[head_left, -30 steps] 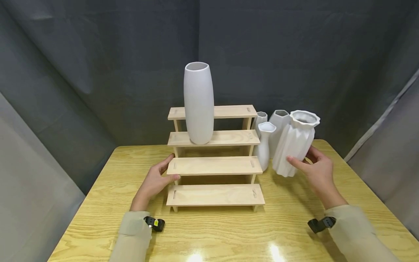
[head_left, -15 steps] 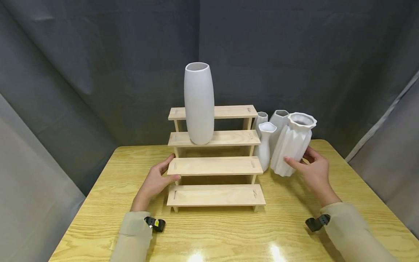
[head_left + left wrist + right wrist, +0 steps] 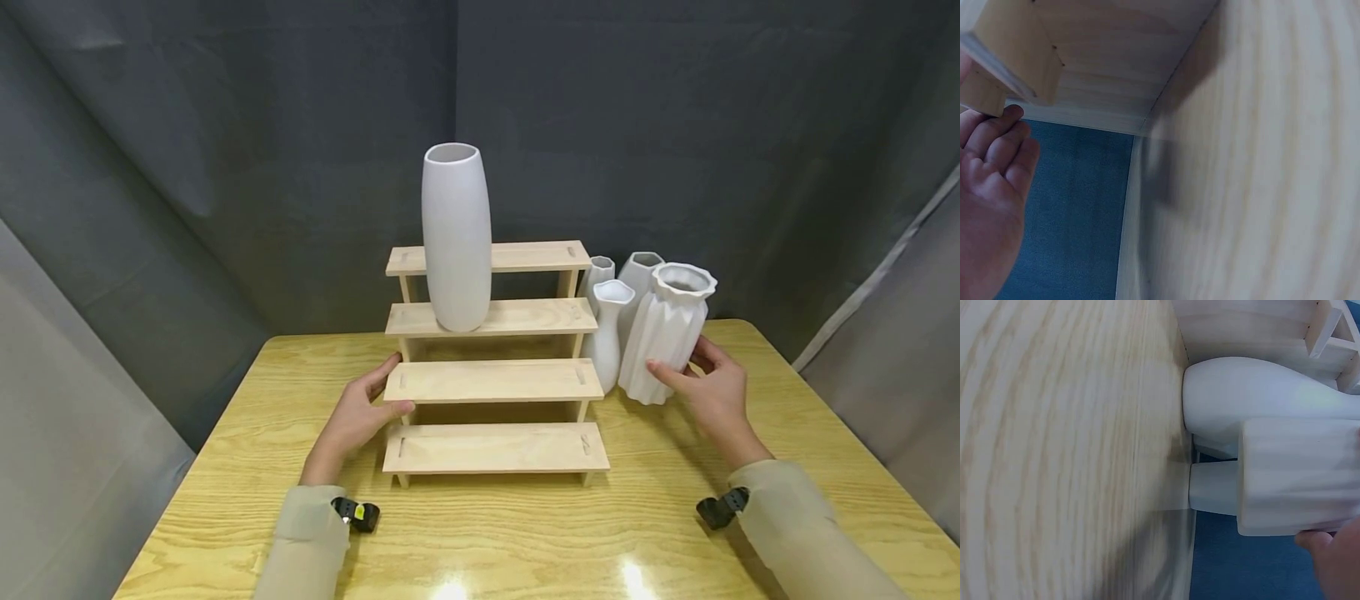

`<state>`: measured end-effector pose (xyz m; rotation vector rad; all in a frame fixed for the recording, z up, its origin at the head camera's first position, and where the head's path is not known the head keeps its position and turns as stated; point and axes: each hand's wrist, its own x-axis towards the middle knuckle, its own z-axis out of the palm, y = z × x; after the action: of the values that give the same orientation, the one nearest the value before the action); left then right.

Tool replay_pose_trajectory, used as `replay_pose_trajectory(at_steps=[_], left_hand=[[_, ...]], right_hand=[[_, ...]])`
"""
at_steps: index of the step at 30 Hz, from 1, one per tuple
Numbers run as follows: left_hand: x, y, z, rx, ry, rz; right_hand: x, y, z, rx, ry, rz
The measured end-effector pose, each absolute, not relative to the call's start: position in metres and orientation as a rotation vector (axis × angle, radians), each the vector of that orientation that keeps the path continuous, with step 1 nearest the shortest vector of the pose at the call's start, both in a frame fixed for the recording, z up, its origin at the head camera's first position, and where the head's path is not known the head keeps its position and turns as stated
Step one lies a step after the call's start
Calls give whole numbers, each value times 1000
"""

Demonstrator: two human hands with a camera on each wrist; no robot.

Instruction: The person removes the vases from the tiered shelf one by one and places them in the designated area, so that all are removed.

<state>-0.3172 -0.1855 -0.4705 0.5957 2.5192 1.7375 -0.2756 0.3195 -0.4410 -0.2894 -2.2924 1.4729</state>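
Note:
In the head view my right hand [image 3: 716, 396] grips a white pleated vase [image 3: 666, 342] with a scalloped rim, thumb on the near side. Its base hangs above the table in the right wrist view, where the pleated vase [image 3: 1300, 478] partly covers other vases. My left hand [image 3: 358, 417] holds the left side of a four-step wooden display stand [image 3: 495, 448], thumb in front and fingers behind. The left wrist view has the left hand's fingers [image 3: 1007, 147] against a wooden upright. A tall smooth white vase [image 3: 456, 242] stands on the stand's second step from the top.
A slim-necked white vase [image 3: 606, 342] stands right of the stand. Behind it are a small white vase [image 3: 600, 271] and a faceted white vase [image 3: 636, 279]. The wood-grain table [image 3: 495, 533] ends at a dark curtain [image 3: 300, 167].
My right hand has moved slightly left with the pleated vase, which has come down a little and tilts less. The left hand and the stand stay nearly still.

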Motion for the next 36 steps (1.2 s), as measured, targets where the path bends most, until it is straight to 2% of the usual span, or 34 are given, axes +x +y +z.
replay_pose_trajectory(at_steps=[18,25,30,36], left_hand=[[-318,-185,-471,584,2508,1742],[-305,-181,-452,575,2486,1723],[-319,-185,-471,563,2501,1724],[-318,-186,-473,590,2526,1732]], right_hand=[[-285,323,-453,-309,-2297,1511],[-290,326,-464,-307,-2274,1522],[-291,327,-465,-314,-2269,1540],[-294,328,-467,-315,-2277,1545]])
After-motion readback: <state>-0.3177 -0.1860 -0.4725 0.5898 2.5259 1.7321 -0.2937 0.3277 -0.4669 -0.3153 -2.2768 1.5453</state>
